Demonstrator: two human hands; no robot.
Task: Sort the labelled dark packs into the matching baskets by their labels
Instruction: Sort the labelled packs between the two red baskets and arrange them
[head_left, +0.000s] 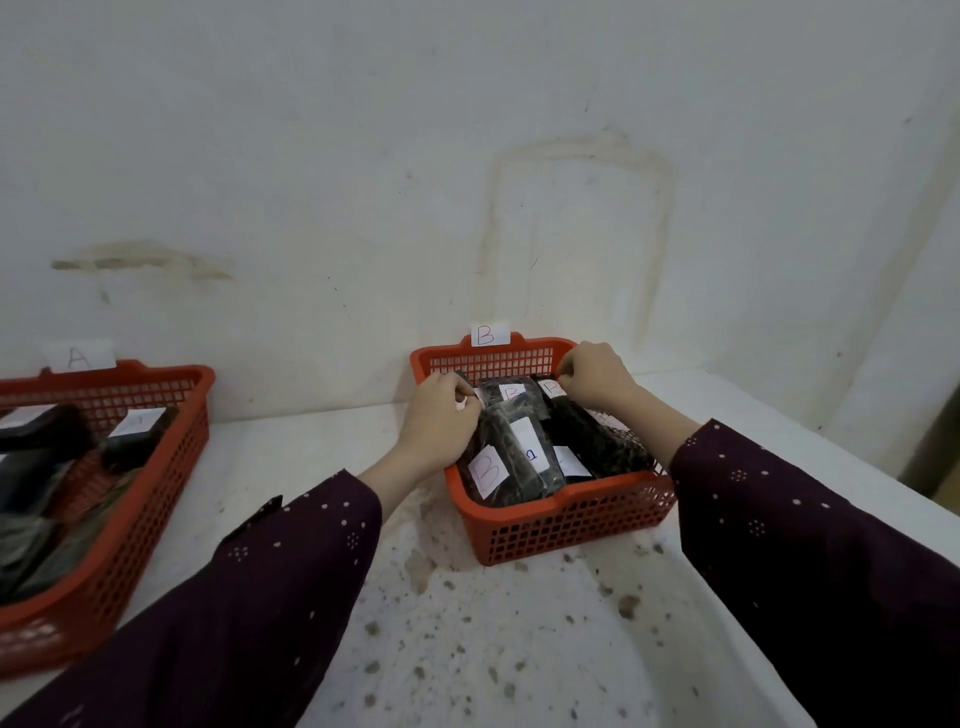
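Sleeves foremost; left hand and right hand each pinched packs in B basket; A basket loaded too; sorting seemingly nearly done.

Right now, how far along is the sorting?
Done: basket B holds several packs, readable labels say B; basket A holds packs too, labels unreadable. In hand: left hand and right hand each pinch a pack at its top in basket B. Left: no loose pack shows on the table, so probably only settling these.
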